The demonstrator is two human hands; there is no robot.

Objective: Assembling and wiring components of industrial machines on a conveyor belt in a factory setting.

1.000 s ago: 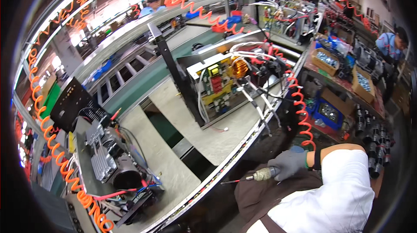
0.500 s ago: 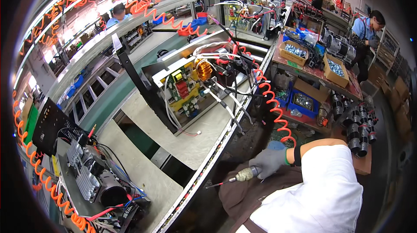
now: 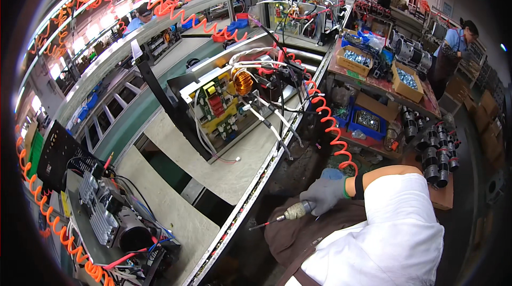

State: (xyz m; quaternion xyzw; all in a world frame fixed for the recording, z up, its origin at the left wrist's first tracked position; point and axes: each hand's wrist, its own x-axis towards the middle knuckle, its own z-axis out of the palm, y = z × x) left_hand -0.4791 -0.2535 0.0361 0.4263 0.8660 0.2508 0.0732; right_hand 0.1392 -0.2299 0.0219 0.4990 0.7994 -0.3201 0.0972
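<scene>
My right hand, in a grey glove, is closed around a power screwdriver low in front of me, beside the brown apron. The driver's thin bit points left toward the bench edge and touches nothing I can see. A red coiled air hose runs down to the gloved hand. My left hand is out of view. Nearest on the bench stands an open unit with a yellow-edged circuit board, a copper coil and loose white and black leads over the bench edge. A black upright panel flanks it.
Another open unit with metal heat sinks and cables sits at lower left. To the right, a bench carries cardboard boxes of screws, with a blue bin below. Black cylindrical motors stand farther right. A co-worker stands at far right.
The whole view has shifted slightly, so the bench and units sit a little farther left. My right hand keeps its grip on the screwdriver, low by the apron. The far-right co-worker's pose has changed.
</scene>
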